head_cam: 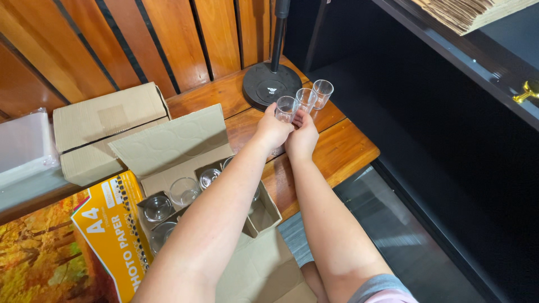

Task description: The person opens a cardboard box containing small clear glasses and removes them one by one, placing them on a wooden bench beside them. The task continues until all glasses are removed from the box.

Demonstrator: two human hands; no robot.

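Hands (287,133) around nearest clear cup (286,109)

Single head-worn view, looking steeply down and forward over the wearer's own arms.

The camera sits above and behind both forearms, which enter from the bottom edge and run up to mid-frame, where the left hand (273,130) and right hand (302,137) meet at close range. It faces a wooden bench (342,151) backed by a slatted wood wall (168,39). The frame is tilted, so the bench edge runs diagonally. A dark shelf unit (449,67) fills the right side. There is no second view to compare.
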